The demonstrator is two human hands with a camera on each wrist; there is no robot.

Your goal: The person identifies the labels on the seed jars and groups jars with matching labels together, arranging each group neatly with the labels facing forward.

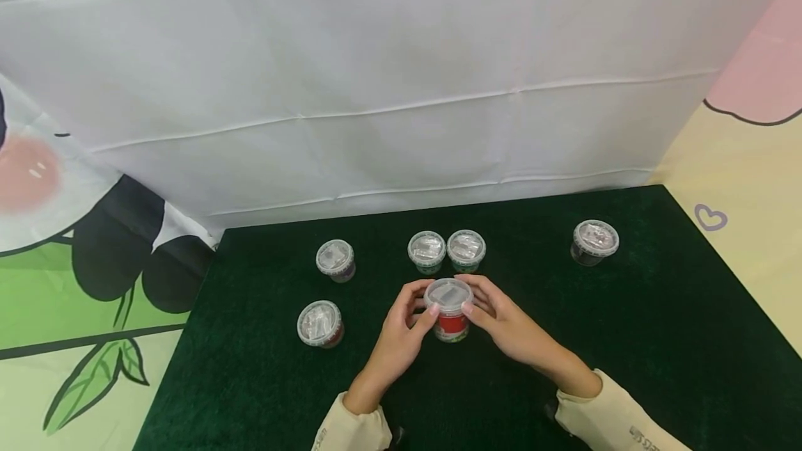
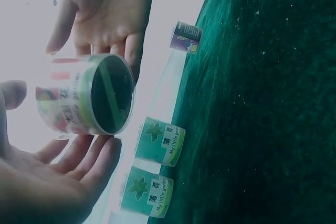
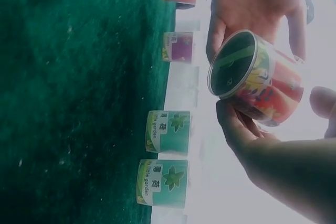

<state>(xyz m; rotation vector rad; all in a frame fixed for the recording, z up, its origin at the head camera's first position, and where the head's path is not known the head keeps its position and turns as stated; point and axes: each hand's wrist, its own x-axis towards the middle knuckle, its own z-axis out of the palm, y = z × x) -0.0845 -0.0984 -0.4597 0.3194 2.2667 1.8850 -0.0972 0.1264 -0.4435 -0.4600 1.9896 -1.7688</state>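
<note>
My left hand (image 1: 401, 334) and right hand (image 1: 509, 326) hold a small lidded plastic cup (image 1: 452, 324) between them, one on each side. It has a red label and a translucent lid on top. Both thumbs are on the near side of the cup, with the other fingers around its sides. In the left wrist view the underside of the cup (image 2: 113, 95) shows, raised off the table. Just beyond the hands stand two green-labelled cups (image 1: 429, 268) side by side, each printed with a leaf, as the right wrist view shows on one cup (image 3: 170, 132).
On the dark green tablecloth (image 1: 250, 381), a purple-labelled cup (image 1: 336, 261) and a red-labelled cup (image 1: 321, 324) stand to the left. Another dark-labelled cup (image 1: 594, 242) is near the far right corner. A white cloth wall (image 1: 401, 124) rises behind the table.
</note>
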